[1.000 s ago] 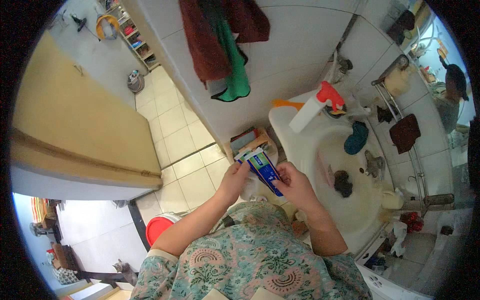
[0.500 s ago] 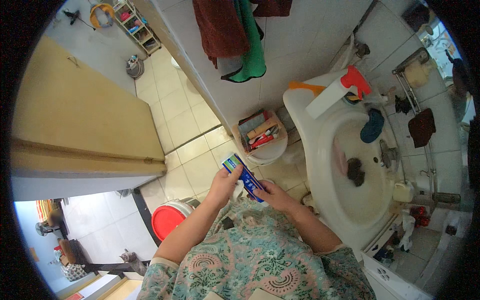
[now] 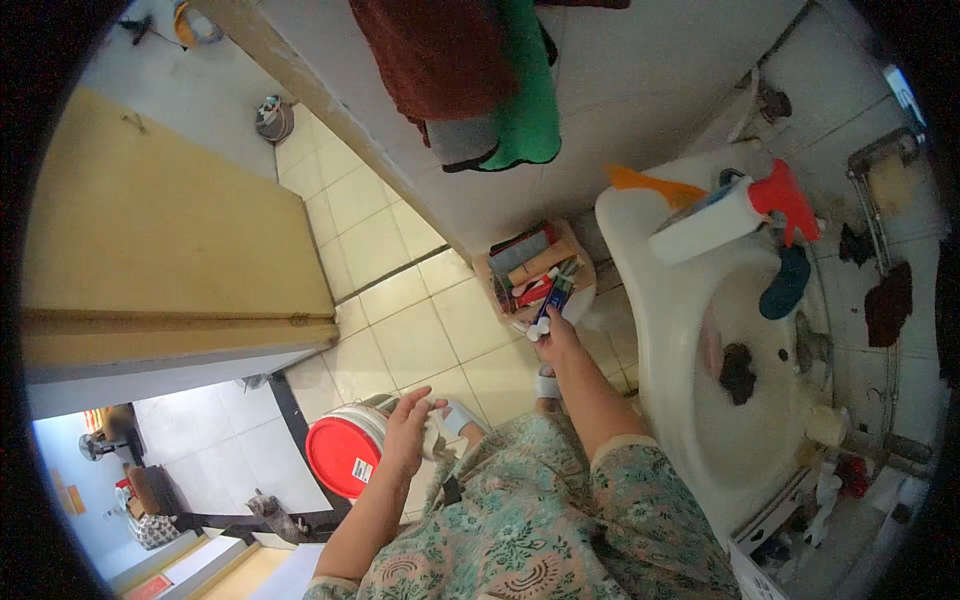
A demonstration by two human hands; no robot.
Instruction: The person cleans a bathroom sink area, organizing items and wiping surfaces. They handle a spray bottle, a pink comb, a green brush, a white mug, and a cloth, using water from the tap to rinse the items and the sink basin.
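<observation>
Head cam: I have the R hand (image 3: 562, 345) fwd, at the near edge of the bin (image 3: 578, 258). Grip: fingers pinching the tubes (image 3: 556, 297), white caps toward the wearer, dark bodies angled over the bin. Bin contents incl. red & white items plus a tan roll (image 3: 537, 262). L hand (image 3: 405, 432) is lower L, apart from the bin, near the red-lidded pail (image 3: 342, 457). Fingers part spread; a pale obj. (image 3: 435, 438) shows just beside them, but I can't tell if it's held. Sink (image 3: 628, 290) is R of the bin, w/ spray bottle (image 3: 705, 222) at its far end.
</observation>
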